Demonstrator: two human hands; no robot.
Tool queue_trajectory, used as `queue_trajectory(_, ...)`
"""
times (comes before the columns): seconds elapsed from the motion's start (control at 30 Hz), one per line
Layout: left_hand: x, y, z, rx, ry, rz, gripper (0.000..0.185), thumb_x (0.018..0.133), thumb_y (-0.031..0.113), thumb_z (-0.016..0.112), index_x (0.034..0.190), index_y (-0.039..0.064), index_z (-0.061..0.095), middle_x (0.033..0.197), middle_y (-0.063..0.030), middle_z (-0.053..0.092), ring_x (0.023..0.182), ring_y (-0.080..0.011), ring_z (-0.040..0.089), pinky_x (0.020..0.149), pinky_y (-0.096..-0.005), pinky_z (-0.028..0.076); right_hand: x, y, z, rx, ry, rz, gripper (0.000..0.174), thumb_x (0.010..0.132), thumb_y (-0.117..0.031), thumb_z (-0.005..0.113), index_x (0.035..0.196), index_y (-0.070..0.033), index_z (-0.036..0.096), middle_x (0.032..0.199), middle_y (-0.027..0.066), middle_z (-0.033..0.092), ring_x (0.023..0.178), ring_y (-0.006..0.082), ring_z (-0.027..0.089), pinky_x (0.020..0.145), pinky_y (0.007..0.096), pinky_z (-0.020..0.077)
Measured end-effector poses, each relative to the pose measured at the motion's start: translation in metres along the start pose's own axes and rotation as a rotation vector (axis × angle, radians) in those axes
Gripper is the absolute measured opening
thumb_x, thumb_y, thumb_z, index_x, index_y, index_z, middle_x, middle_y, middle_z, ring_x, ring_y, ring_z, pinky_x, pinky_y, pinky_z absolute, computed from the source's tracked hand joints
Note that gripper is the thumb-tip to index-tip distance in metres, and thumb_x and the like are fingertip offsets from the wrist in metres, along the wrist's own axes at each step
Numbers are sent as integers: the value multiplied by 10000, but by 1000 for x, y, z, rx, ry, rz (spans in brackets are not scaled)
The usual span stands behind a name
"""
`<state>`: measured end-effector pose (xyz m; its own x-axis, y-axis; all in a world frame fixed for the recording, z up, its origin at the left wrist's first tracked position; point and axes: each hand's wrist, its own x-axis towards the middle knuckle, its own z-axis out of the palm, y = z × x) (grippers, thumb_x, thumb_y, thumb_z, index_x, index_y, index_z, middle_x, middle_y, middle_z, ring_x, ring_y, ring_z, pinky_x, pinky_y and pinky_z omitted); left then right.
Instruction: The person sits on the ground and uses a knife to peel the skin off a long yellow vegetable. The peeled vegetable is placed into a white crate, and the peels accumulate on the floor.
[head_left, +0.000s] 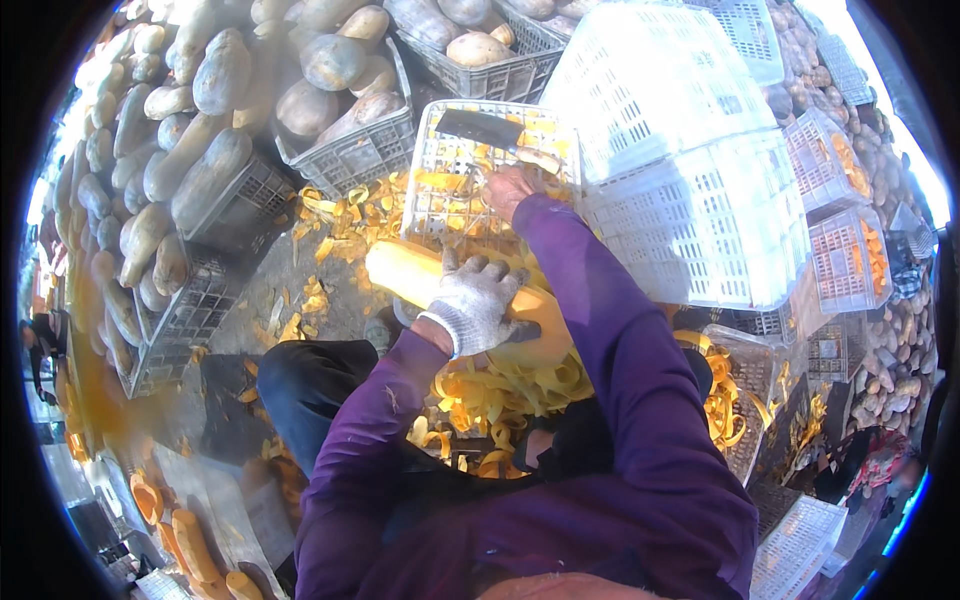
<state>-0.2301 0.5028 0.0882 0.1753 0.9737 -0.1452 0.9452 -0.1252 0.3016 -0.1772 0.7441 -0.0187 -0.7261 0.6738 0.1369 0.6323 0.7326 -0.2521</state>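
My left hand (480, 300), in a grey-white knit glove, rests with spread fingers on a peeled yellow-orange squash (544, 319) that lies slantwise over my lap. Beyond the squash stands a white plastic crate (416, 169), its slatted surface strewn with orange peel. On that crate lies a cleaver (480, 129) with a wide dark blade and a light handle. My bare right hand (510, 187) is at the crate just below the cleaver's handle, fingers curled; whether it holds anything is hidden. Curled peel strips (510, 390) are heaped below the squash.
Crates of unpeeled squash (337, 157) stand ahead and left. Large stacked white crates (690, 217) rise close on the right. Peel scraps (315, 300) litter the ground. Peeled squash (191, 544) lie at lower left. A person in patterned clothing (881, 465) is at the far right.
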Motion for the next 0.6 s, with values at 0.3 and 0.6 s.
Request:
queue_trajectory(0.3, 13, -3, 1, -56, -34, -18, 803, 895, 717, 637, 1391, 86, 620, 1187, -187, 691, 1216, -402, 626, 1137, -673, 352, 32, 49, 0, -177, 143, 121, 316, 954, -196, 647, 1218, -23, 658, 1127, 185, 711, 1169, 365, 634, 994, 470, 504)
queue_trajectory(0.6, 23, -10, 13, -231, 10, -123, 756, 940, 710, 584, 1362, 86, 655, 1170, -229, 718, 1090, -404, 702, 939, -490, 551, -14, 17, -70, 38, -37, 248, 453, 970, -182, 576, 1362, 47, 575, 968, 288, 738, 952, 415, 747, 818, 499, 589)
